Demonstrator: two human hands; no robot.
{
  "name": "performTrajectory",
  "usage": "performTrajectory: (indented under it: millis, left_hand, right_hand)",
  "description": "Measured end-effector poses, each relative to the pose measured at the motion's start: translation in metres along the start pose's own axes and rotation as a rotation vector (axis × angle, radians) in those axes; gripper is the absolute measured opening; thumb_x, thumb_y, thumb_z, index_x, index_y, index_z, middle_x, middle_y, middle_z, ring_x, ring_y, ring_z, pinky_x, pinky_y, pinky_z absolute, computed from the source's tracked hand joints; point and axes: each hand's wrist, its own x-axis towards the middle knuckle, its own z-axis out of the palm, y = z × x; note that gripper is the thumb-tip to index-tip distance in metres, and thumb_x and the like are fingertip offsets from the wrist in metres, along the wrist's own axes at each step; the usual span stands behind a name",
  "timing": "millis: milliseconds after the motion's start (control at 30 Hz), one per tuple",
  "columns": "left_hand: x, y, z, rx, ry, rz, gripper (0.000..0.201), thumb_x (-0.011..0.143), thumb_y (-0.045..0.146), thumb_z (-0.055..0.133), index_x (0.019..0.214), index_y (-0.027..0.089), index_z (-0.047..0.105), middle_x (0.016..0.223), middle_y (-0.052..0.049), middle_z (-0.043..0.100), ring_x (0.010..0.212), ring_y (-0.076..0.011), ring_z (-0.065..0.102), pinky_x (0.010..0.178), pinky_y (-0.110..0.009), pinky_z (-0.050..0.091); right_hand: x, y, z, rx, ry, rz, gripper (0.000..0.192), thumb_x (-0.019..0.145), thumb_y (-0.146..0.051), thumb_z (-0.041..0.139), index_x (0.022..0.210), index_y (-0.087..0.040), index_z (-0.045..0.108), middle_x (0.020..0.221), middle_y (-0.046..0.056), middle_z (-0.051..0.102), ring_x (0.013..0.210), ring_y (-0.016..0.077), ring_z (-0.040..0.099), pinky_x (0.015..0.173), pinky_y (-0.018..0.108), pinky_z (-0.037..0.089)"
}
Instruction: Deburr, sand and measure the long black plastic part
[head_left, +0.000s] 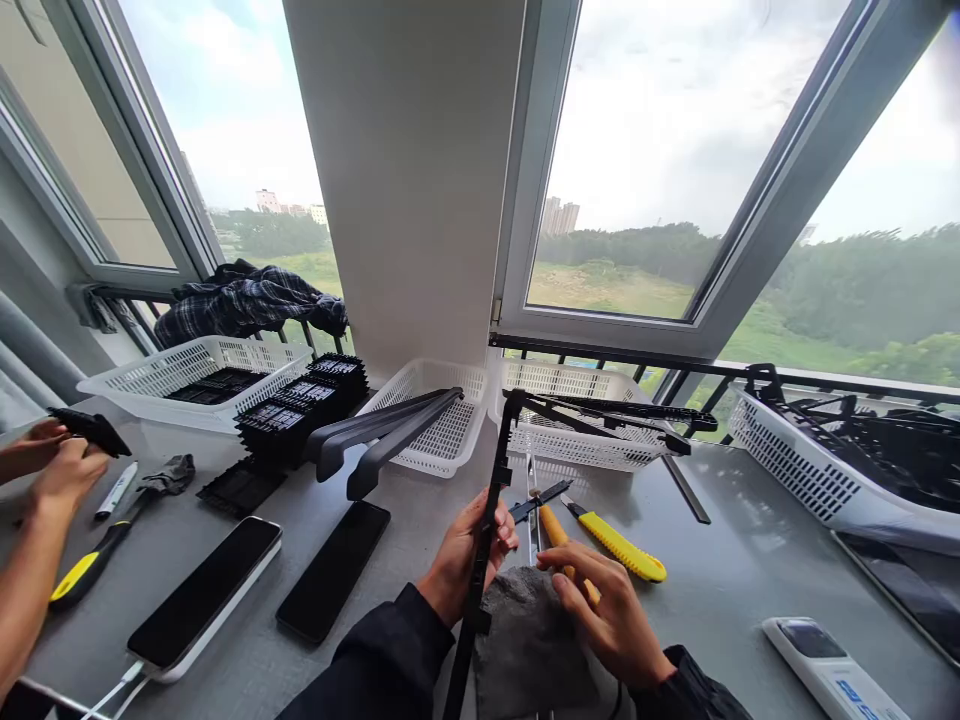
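Gripping a long black strip, my left hand has its fingers closed around it. Strip is held tilted above the grey table, upper end in front of a white basket. My right hand is part-curled over an orange handle; from my remote post I cannot tell whether it grips or merely rests. Grey cloth lies under the hands; yellow cutter just beside the right. Far left: a co-worker's hands hold a black part.
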Motion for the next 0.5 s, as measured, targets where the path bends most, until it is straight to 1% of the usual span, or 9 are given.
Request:
performTrajectory:
  millis: [67, 167, 233, 267, 367, 500]
  left_hand:
    - [0.002, -0.002, -0.002, 0.012, 0.010, -0.001, 0.021, 0.092, 0.031, 0.081, 0.092, 0.014, 0.070, 0.070, 0.004, 0.048, 0.060, -0.0086, 0.045, 0.059, -0.022, 0.041]
    - [0.004, -0.004, -0.006, 0.013, 0.031, -0.034, 0.024, 0.096, 0.032, 0.077, 0.111, 0.015, 0.072, 0.068, 0.005, 0.047, 0.058, -0.0092, 0.046, 0.058, -0.023, 0.039]
    - [0.005, -0.005, -0.009, 0.013, 0.029, -0.044, 0.031, 0.098, 0.033, 0.074, 0.122, 0.014, 0.070, 0.067, 0.005, 0.047, 0.057, -0.0102, 0.046, 0.058, -0.024, 0.040]
    - [0.005, -0.005, -0.009, 0.016, 0.024, -0.046, 0.032, 0.100, 0.034, 0.072, 0.125, 0.014, 0.069, 0.066, 0.005, 0.047, 0.056, -0.0106, 0.047, 0.058, -0.024, 0.040]
    - [0.005, -0.006, -0.010, 0.036, 0.012, -0.049, 0.034, 0.102, 0.039, 0.069, 0.125, 0.013, 0.069, 0.066, 0.005, 0.049, 0.056, -0.0106, 0.047, 0.057, -0.024, 0.041]
    - [0.002, -0.006, -0.007, 0.072, 0.002, -0.059, 0.042, 0.098, 0.046, 0.074, 0.123, 0.013, 0.069, 0.069, 0.003, 0.053, 0.057, -0.0107, 0.049, 0.058, -0.024, 0.044]
  right_hand:
    - [0.000, 0.006, -0.002, -0.014, 0.054, 0.027, 0.033, 0.103, -0.041, 0.055, 0.100, -0.021, 0.082, 0.090, 0.008, 0.080, 0.075, 0.0225, 0.072, 0.070, 0.032, 0.058]
    - [-0.001, 0.017, -0.005, -0.031, 0.109, 0.098, 0.036, 0.103, -0.046, 0.056, 0.100, -0.022, 0.082, 0.088, 0.007, 0.080, 0.073, 0.0224, 0.071, 0.064, 0.031, 0.056]
    - [0.000, 0.024, -0.006, -0.056, 0.147, 0.142, 0.040, 0.102, -0.051, 0.056, 0.097, -0.021, 0.083, 0.086, 0.008, 0.080, 0.066, 0.0214, 0.068, 0.059, 0.031, 0.053]
    - [0.000, 0.026, -0.006, -0.072, 0.162, 0.161, 0.042, 0.101, -0.052, 0.056, 0.096, -0.021, 0.083, 0.085, 0.008, 0.080, 0.063, 0.0209, 0.066, 0.057, 0.031, 0.052]
    - [0.002, 0.030, -0.010, -0.111, 0.209, 0.210, 0.044, 0.099, -0.054, 0.056, 0.093, -0.021, 0.084, 0.082, 0.007, 0.081, 0.058, 0.0205, 0.064, 0.057, 0.032, 0.052]
    - [0.004, 0.035, -0.022, -0.124, 0.307, 0.263, 0.046, 0.097, -0.057, 0.057, 0.088, -0.020, 0.084, 0.081, 0.008, 0.082, 0.059, 0.0206, 0.067, 0.059, 0.031, 0.053]
